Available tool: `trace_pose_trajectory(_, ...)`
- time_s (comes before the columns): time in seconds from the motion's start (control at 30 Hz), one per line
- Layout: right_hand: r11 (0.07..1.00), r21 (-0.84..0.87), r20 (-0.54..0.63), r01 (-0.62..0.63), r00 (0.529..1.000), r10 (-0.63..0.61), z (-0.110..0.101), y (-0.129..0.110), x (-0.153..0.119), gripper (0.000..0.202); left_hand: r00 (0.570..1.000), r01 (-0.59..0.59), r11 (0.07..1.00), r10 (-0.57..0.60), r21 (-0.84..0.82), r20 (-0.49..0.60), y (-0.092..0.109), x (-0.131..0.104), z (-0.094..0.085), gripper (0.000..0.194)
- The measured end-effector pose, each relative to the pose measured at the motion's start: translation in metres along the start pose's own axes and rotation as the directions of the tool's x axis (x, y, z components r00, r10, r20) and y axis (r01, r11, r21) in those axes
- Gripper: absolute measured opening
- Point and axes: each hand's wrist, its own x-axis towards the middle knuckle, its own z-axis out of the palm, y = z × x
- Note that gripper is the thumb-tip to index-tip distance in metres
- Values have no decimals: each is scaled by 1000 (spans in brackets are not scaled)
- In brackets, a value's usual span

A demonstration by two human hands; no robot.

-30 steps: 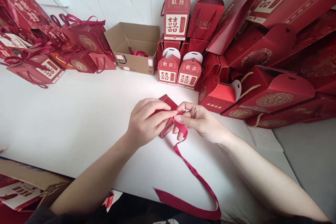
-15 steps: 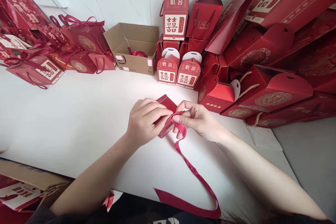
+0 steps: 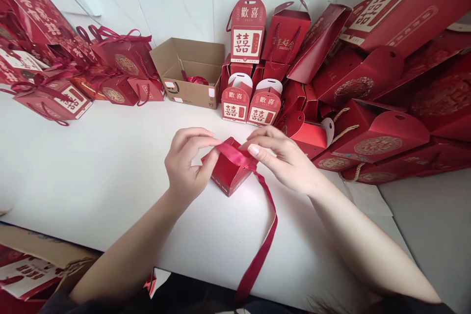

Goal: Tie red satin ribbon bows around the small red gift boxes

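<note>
A small red gift box (image 3: 228,176) stands on the white table, its top flaps raised. A dark red satin ribbon (image 3: 233,155) runs across its top and passes at the right flap, where a hole is hidden. From there its long tail hangs over the table's front edge. My left hand (image 3: 191,159) pinches the ribbon's short end between thumb and fingers at the box's left side. At the right flap, my right hand (image 3: 285,159) has its fingers stretched out beside the ribbon, fingertips at the box; it seems to grip nothing.
An open cardboard box (image 3: 191,93) with a ribbon roll (image 3: 196,80) stands at the back. Red gift boxes (image 3: 390,132) are piled along the right, with more bags and boxes (image 3: 55,98) on the left. A carton (image 3: 47,250) sits below the front left edge.
The ribbon's short end has been drawn leftward over the box top by my left hand. My right hand has let go of the ribbon. The tail has straightened and slid towards the box.
</note>
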Motion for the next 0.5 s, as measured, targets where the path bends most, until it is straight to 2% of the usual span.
trace_pose_trajectory(0.1, 973, 230, 172, 3, 984, -44, 5, -5, 13, 33, 999, -26, 1000, 26, -15, 34, 2, -1, 0, 15)
trace_pose_trajectory(0.17, 943, 331, 228, -45, 973, -34, 9, -6, 19, 37, 995, 0, 1000, 3, -28, 101, 1, 0, -1, 12)
trace_pose_trajectory(0.23, 902, 420, 249, -99, 968, -10, 12, -6, 20, 46, 987, 44, 999, -39, -29, 153, -1, 2, -3, 9)
trace_pose_trajectory(0.33, 830, 542, 255, -133, 967, -11, 13, -5, 16, 54, 986, 80, 997, -76, -17, 147, -3, 3, -5, 9)
trace_pose_trajectory(0.5, 753, 642, 216, -144, 976, 2, 14, -8, 7, 57, 987, 2, 1000, -4, 17, 161, -5, -2, -1, 14)
